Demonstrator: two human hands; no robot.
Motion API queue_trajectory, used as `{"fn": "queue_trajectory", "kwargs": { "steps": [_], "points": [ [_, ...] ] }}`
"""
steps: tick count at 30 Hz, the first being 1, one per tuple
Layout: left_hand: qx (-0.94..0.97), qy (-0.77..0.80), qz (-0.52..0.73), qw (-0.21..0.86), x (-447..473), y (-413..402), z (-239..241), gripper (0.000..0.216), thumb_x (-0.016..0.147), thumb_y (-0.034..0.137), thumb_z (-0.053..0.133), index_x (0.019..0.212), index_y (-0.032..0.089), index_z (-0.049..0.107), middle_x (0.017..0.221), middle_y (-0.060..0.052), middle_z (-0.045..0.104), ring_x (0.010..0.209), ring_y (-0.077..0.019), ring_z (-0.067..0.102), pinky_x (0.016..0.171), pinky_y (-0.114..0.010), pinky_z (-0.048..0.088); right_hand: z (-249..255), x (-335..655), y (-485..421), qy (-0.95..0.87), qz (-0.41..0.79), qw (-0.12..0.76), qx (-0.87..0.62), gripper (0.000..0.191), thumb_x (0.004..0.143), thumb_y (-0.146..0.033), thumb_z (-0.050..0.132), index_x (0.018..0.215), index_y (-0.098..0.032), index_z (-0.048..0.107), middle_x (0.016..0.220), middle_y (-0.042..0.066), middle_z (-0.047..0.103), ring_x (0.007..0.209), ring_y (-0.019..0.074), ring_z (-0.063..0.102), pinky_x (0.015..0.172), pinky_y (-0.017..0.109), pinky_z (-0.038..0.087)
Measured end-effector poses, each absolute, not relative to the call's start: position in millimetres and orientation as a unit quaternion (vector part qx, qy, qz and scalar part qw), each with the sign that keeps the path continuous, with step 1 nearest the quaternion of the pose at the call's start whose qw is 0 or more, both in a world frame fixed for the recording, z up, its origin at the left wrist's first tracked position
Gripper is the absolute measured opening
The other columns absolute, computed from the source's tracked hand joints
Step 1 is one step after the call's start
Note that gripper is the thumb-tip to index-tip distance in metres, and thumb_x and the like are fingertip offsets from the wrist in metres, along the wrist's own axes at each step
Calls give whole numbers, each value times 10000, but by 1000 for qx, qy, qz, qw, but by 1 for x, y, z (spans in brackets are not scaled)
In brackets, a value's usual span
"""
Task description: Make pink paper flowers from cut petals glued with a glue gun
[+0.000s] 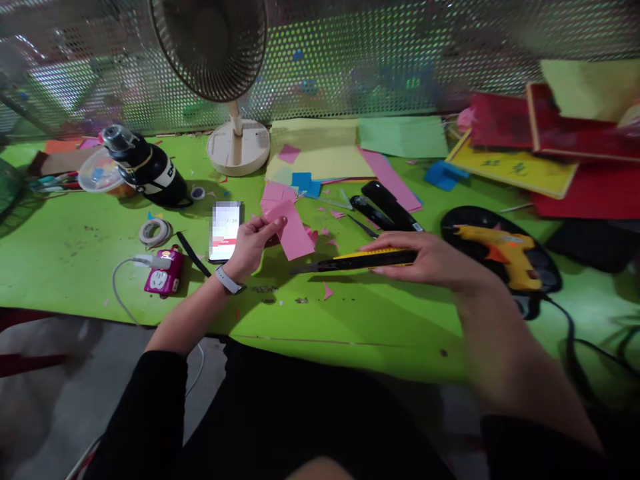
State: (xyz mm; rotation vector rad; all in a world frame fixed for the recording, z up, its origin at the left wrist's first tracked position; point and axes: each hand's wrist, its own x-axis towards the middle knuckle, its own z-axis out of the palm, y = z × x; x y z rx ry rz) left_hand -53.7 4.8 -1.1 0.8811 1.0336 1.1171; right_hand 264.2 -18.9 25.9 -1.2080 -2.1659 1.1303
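Observation:
Between the thumb and fingers of my left hand (pixel 256 241) is a piece of pink paper (pixel 296 233), held up over the green table (pixel 350 323). My right hand (pixel 425 259) grips a yellow and black utility knife (pixel 363 260), its dark blade end pointing left, just below the pink paper and apart from it. Small pink paper scraps (pixel 327 291) lie under and around the knife. A phone (pixel 225 231) with a lit screen lies beside my left hand. Beyond the knife are a black stapler-like tool (pixel 393 207) and a dark pointed blade (pixel 363 225).
A fan (pixel 237 148) stands at the back. On the left are a black bottle (pixel 153 170), a tape roll (pixel 155 232) and a purple power adapter (pixel 165 273). A yellow glue gun (pixel 507 253) lies right, its cord trailing. Yellow paper sheets (pixel 315 143) and red boards (pixel 505 123) lie behind.

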Motion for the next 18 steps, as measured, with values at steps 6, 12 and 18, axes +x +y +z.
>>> {"fn": "queue_trajectory", "kwargs": {
  "steps": [6,12,18],
  "points": [
    [411,483,485,602,-51,1,6,329,639,353,882,720,138,646,679,0,662,570,-80,588,522,-219,466,22,286,-8,-572,389,437,-575,372,635,-294,821,989,-207,747,873,36,733,591,109,569,546,265,451],
    [487,526,448,535,-48,16,20,365,663,430,855,753,145,647,720,-33,659,608,-122,612,500,-236,455,16,279,13,-442,355,558,-606,400,571,-257,824,944,-165,708,737,4,702,448,60,463,413,227,363],
    [613,568,354,421,-4,78,29,354,741,431,806,715,150,593,689,-37,625,564,-122,566,498,-241,371,11,270,27,-438,377,558,-596,372,580,-262,813,925,-186,697,648,-42,644,432,67,464,389,215,349]
  ]
}}
